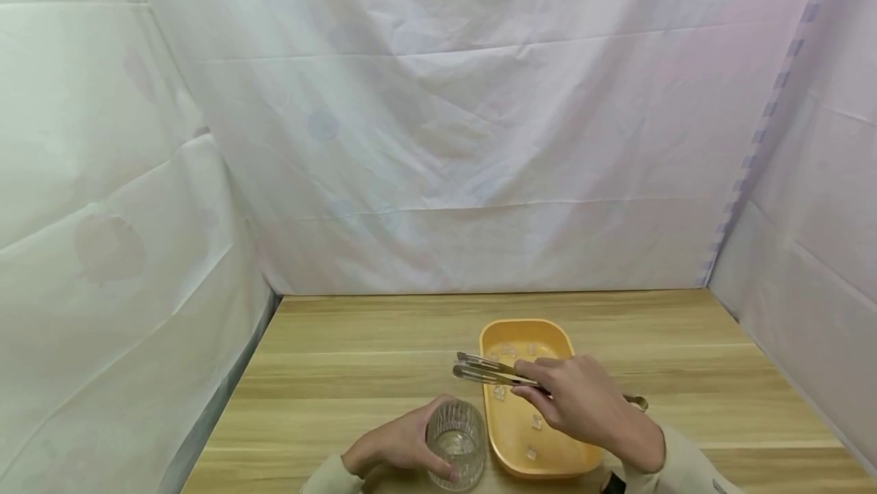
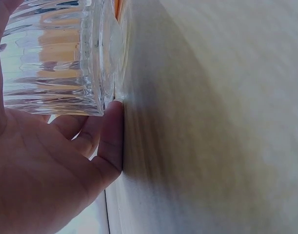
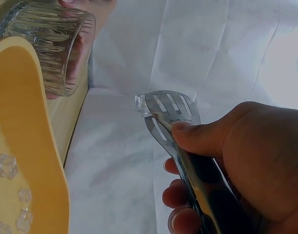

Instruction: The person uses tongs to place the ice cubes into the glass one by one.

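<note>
A ribbed clear glass (image 1: 467, 471) stands upright on the wooden table, and my left hand (image 1: 406, 438) grips its side. In the left wrist view the fingers curl round the glass, with a fingertip down at its base. Metal tongs (image 1: 483, 371) are held in my right hand (image 1: 585, 403), thumb on top and fingers beneath. Their slotted heads pinch a clear ice cube (image 3: 140, 104), raised above the table. Below the tongs lies a yellow tray (image 1: 503, 437) holding several clear cubes (image 1: 537, 422).
The tray sits just right of the glass, its rim close to it. A small metal end (image 1: 637, 401) shows beyond my right wrist. White cloth (image 1: 452, 136) hangs behind the wooden table (image 1: 356, 349) and along both sides.
</note>
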`<act>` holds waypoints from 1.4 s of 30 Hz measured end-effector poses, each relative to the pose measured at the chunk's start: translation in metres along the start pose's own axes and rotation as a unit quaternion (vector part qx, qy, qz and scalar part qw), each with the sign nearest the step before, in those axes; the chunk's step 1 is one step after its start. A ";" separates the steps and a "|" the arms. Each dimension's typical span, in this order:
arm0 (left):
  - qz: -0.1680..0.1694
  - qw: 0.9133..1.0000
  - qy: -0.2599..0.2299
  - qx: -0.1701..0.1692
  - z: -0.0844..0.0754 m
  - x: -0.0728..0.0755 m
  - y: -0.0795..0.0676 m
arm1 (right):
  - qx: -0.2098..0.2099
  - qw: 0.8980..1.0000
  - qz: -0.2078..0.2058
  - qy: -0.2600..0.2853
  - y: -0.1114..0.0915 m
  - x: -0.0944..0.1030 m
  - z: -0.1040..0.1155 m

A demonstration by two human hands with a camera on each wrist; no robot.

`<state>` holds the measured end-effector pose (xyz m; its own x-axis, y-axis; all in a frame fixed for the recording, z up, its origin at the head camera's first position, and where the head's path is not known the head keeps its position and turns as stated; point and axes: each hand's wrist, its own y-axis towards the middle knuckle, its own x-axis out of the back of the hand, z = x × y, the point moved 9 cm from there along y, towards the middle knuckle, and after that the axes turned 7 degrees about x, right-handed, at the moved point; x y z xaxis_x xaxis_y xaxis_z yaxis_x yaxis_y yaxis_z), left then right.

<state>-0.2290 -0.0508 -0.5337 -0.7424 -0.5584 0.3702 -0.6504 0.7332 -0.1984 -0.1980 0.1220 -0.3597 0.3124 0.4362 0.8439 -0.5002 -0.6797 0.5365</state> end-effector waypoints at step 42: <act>0.000 1.000 0.008 0.016 0.005 0.001 0.001 | 0.017 1.000 -0.010 0.004 0.001 -0.001 0.006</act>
<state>-0.2311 -0.0526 -0.5379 -0.7399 -0.5522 0.3842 -0.6554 0.7205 -0.2266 -0.1938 0.1173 -0.3604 0.3151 0.4552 0.8327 -0.4653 -0.6906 0.5536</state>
